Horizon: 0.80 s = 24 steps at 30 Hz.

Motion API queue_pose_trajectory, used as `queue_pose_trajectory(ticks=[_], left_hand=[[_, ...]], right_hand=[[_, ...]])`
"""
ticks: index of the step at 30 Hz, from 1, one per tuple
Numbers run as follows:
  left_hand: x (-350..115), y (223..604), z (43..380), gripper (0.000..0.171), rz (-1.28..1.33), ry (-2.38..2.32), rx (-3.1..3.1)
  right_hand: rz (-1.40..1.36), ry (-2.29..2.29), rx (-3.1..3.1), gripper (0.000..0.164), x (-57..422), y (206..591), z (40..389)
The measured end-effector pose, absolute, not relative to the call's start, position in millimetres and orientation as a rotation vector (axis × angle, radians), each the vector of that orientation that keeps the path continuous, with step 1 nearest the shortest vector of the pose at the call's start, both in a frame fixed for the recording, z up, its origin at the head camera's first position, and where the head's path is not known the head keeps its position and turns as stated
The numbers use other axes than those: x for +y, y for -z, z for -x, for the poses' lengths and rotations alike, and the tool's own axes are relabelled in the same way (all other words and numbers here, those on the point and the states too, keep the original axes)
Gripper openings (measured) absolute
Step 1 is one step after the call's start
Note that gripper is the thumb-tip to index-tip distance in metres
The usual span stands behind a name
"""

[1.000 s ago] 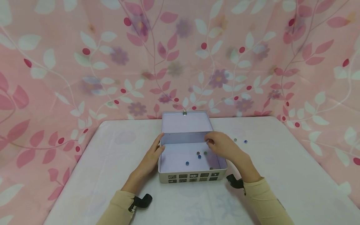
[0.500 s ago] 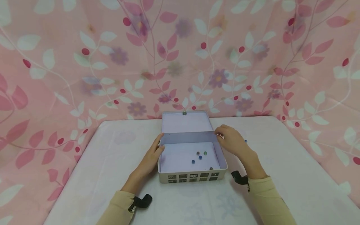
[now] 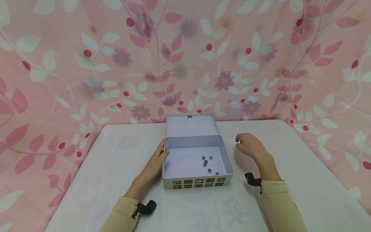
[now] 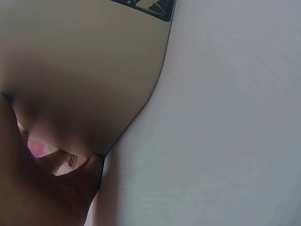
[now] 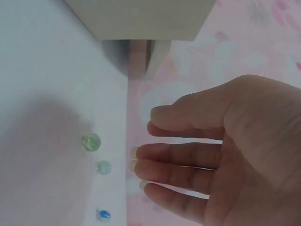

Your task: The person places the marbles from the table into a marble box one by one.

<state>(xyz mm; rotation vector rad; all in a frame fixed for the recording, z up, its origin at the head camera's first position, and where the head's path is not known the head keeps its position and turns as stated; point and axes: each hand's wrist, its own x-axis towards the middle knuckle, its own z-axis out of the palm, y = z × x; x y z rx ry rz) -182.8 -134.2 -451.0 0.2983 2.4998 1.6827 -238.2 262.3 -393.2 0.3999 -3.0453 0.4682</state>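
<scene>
Marbles of tinted glass (image 5: 91, 142) lie on the white-covered bench (image 3: 121, 167) near the right hand (image 3: 252, 149), grip loosely spread, empty; six others (image 3: 209, 170) sit in the cream rectangular box (image 3: 168, 184), its side touched by the left hand (image 3: 155, 161), grip spread. A careless brush could send loose ones rolling.

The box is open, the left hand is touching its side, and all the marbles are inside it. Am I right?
Not all of them are inside: in the right wrist view, a green marble, a pale marble and a blue-centred marble lie on the table. The rest is right: the box is open, and the left hand touches its side.
</scene>
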Motion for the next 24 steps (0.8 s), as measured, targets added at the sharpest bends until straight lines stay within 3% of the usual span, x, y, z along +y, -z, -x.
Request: queue_pose_trajectory(ticks=[6,24], left_hand=[[-130.8,424.8,168.5,0.059,-0.301,-1.657,2.481],[-130.3,423.1,166.8,0.057,-0.317,-1.667,2.478]], right_hand=[[-0.318,-0.437,-3.156,0.022,266.8,400.3,240.0],[-0.384,-0.448,-3.152,0.011,268.3,422.8,247.6]])
